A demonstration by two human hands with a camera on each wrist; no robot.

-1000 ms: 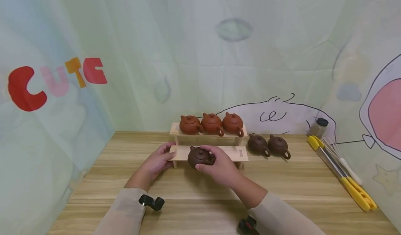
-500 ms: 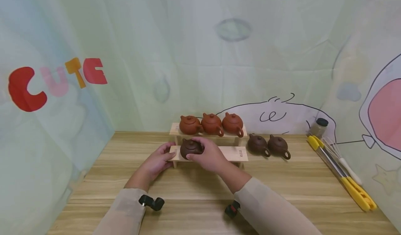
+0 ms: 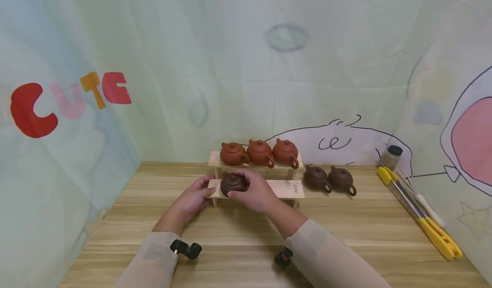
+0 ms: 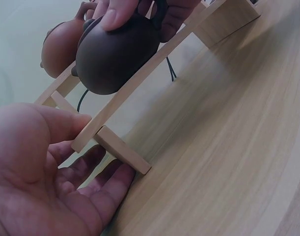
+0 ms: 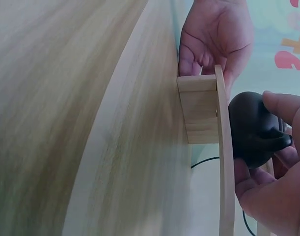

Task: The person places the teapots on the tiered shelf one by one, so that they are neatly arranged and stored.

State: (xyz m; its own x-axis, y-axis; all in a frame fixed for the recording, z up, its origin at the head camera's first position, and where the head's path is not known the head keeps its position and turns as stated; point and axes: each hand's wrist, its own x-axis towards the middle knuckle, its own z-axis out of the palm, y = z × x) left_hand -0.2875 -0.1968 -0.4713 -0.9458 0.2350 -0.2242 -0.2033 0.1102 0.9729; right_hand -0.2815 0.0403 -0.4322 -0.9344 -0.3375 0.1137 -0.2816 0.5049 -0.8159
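Note:
A dark brown teapot sits at the left part of the lower board of a two-step wooden stand. My right hand holds it around the body, thumb in front and fingers behind. In the right wrist view the teapot rests against the board, its handle between the thumb and fingers. My left hand grips the left end of the lower board. The left wrist view has its thumb on top of the board and the other fingers below, by the leg.
Three reddish-brown teapots stand in a row on the upper board. Two more dark teapots are on the table right of the stand. Farther right lie yellow-ended tongs and a whisk, near a black-lidded jar.
My right hand has carried the dark teapot left and back, from the board's front middle to its left part, then stayed there. The left hand has kept its grip on the stand.

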